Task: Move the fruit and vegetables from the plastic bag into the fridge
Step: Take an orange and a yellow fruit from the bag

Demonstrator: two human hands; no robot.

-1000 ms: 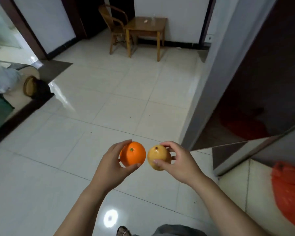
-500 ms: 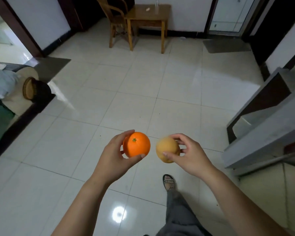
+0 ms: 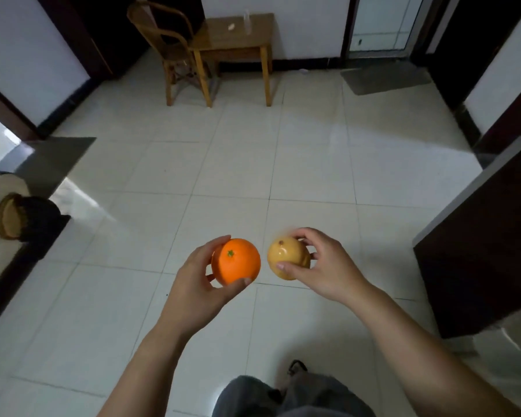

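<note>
Left grip (image 3: 193, 284), right grip (image 3: 328, 266): curled.

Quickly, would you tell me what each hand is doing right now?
Left hand: holding the orange.
Right hand: holding the yellow fruit.

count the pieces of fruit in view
2. An orange is held in the left hand, and a yellowish fruit in the right hand. Others may be out of sight.

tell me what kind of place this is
Probably a room in a home: a tiled floor, a wooden chair beside a small table at the far wall, and a mat by a door.
</note>
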